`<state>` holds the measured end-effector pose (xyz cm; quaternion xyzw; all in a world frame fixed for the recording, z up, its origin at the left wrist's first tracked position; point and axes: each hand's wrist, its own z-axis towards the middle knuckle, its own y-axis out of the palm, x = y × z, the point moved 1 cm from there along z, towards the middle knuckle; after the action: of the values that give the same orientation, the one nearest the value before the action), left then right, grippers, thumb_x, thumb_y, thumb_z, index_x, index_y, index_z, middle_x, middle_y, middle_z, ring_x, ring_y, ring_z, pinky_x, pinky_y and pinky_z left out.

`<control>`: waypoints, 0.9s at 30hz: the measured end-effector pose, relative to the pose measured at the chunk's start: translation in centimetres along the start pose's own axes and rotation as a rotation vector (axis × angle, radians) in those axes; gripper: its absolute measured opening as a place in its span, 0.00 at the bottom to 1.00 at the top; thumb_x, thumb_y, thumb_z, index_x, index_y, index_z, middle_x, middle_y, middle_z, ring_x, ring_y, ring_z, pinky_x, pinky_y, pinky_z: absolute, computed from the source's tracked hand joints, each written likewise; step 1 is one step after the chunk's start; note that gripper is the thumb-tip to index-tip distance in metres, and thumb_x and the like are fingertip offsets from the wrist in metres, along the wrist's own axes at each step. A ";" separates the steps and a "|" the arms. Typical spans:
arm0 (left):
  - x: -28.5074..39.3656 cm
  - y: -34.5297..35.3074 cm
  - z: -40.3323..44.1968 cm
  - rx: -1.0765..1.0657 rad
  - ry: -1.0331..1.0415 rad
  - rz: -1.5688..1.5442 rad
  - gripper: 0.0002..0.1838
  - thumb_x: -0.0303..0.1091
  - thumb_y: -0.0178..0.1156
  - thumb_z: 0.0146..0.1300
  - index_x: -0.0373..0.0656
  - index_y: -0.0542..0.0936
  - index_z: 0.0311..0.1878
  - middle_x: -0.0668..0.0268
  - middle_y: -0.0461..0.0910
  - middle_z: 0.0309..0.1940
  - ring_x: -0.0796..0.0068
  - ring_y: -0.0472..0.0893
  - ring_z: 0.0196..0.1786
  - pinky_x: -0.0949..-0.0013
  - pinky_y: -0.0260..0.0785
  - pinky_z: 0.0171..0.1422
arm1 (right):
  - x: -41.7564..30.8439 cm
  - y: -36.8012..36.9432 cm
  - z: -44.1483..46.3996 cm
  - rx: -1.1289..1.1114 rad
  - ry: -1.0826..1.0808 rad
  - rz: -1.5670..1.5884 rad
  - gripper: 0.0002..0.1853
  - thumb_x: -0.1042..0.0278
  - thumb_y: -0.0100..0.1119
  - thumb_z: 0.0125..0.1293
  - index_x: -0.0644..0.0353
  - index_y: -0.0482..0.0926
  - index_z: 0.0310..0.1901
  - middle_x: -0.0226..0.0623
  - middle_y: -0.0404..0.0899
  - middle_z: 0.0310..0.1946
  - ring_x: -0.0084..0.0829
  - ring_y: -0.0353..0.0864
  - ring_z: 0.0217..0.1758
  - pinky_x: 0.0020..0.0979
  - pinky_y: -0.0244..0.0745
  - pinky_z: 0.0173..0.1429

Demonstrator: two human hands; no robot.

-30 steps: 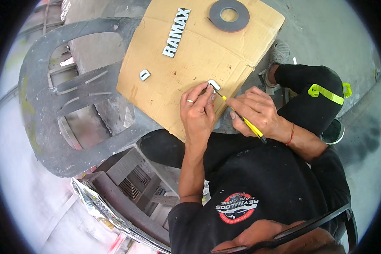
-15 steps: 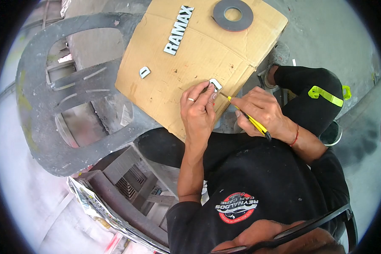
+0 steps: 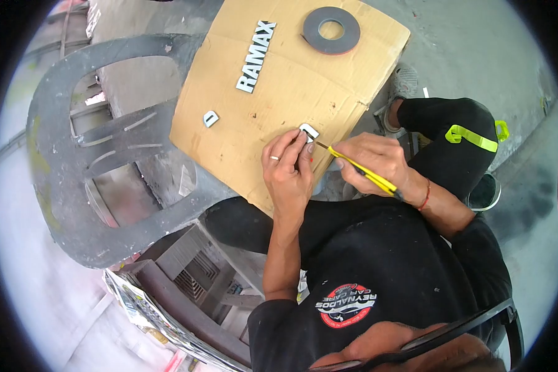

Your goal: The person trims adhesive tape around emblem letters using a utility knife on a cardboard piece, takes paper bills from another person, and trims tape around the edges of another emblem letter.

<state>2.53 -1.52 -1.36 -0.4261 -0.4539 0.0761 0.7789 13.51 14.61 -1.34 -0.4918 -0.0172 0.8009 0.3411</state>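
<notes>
My left hand point(image 3: 288, 167) is closed, its thumb and fingertips pinching a small badge letter point(image 3: 312, 129) with a pale face and dark edges against the cardboard point(image 3: 235, 146). Fingers hide part of that letter. In my right hand point(image 3: 378, 160) is a yellow and black utility knife point(image 3: 372, 178), its thin tip right beside the letter; whether it touches cannot be told. Farther left on the cardboard lies a loose letter D point(image 3: 210, 119). Joined lettering reading RAMAX point(image 3: 256, 57) rests toward the far side, near a roll of dark grey tape point(image 3: 351, 37).
A grey plastic chair point(image 3: 43, 118) with paint marks stands to the left. Below it sit a brown slatted frame point(image 3: 180, 310) and folded newspaper point(image 3: 136, 310). My bent knee with a neon strap point(image 3: 471, 137) is at the right, beside a bucket point(image 3: 485, 192).
The view has shifted slightly, so the cardboard and its items sit a bit lower and to the left. Both hands keep their grips, the knife tip staying near the letter.
</notes>
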 end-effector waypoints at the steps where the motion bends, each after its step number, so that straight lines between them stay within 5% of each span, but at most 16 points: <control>1: -0.1 0.0 0.0 0.001 0.000 0.002 0.13 0.21 0.72 0.60 0.38 0.90 0.49 0.58 0.88 0.50 0.58 0.84 0.56 0.60 0.76 0.62 | 0.2 0.4 -0.2 -0.014 -0.004 -0.025 0.13 0.79 0.74 0.55 0.65 0.86 0.43 0.43 0.89 0.36 0.40 0.90 0.35 0.37 0.85 0.39; 10: -0.2 0.2 -0.1 0.006 -0.029 -0.046 0.13 0.20 0.73 0.58 0.38 0.90 0.47 0.62 0.88 0.51 0.58 0.82 0.55 0.59 0.75 0.62 | 0.5 1.3 0.4 -0.045 -0.013 -0.149 0.13 0.77 0.75 0.55 0.61 0.87 0.43 0.36 0.90 0.36 0.31 0.87 0.33 0.31 0.76 0.42; 27: -0.1 0.2 0.0 -0.009 -0.033 -0.033 0.11 0.21 0.72 0.61 0.37 0.91 0.48 0.59 0.88 0.50 0.60 0.83 0.55 0.61 0.76 0.61 | 0.3 0.9 1.1 -0.057 -0.074 -0.199 0.15 0.79 0.74 0.51 0.61 0.86 0.43 0.34 0.88 0.34 0.30 0.87 0.36 0.31 0.76 0.44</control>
<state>2.49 -1.44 -1.59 -0.4208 -0.4738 0.0681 0.7706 12.09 14.40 -1.35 -0.4673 -0.1014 0.7798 0.4041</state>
